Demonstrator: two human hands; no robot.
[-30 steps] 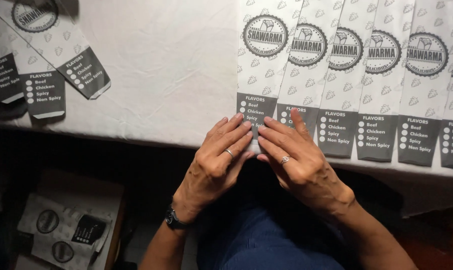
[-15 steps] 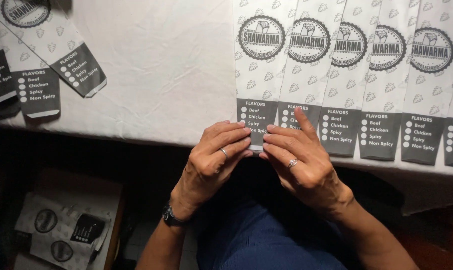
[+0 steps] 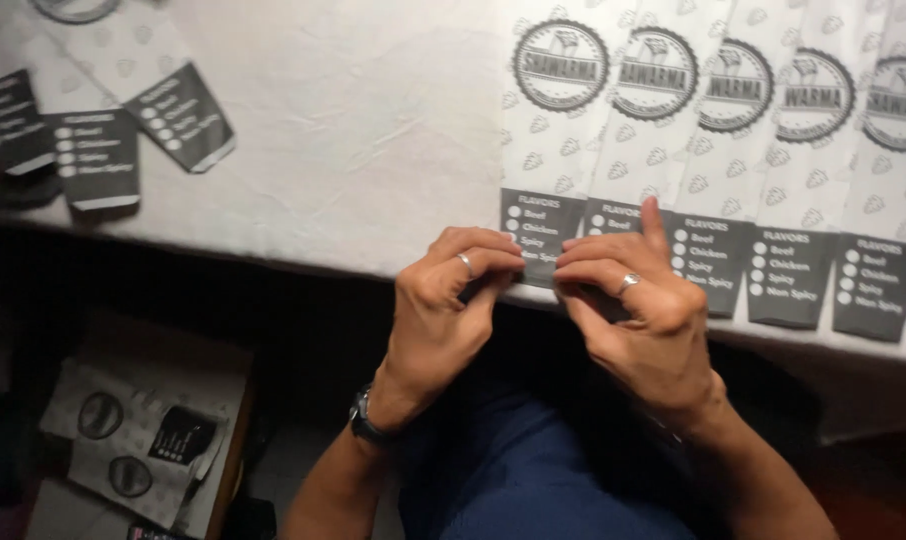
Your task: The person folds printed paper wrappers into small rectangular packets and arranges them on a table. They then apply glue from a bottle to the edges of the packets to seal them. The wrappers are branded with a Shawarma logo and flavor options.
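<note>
Both hands met at the near edge of the table [image 3: 373,150], over the dark lower end of the leftmost bag [image 3: 545,150] in a row of overlapping paper bags [image 3: 773,170]. The left hand [image 3: 443,300] was curled, its fingertips [image 3: 503,262] pinching the bottom edge of that bag's dark panel; a ring sat on one finger and a watch [image 3: 368,425] on the wrist. The right hand [image 3: 643,305] was also curled on the same edge, just at 3 o'clock of the left, fingertips nearly touching the left hand's, with its forefinger [image 3: 651,225] stretched straight toward 12 o'clock and lying flat on the bag. It too wore a ring. Whether the right hand pinched the paper or merely pressed it could not be told.

The bags in the row were white with a round dark emblem near the top and a dark panel at the bottom, each one overlapping its neighbour and running off toward 3 o'clock, their lower ends hanging slightly past the table's edge. At 10 o'clock, well apart from the hands, a few more bags [image 3: 123,130] lay fanned on the white table. At 8 o'clock, below table level, a cardboard box [image 3: 223,400] held a loose stack of the same bags [image 3: 138,440]
</note>
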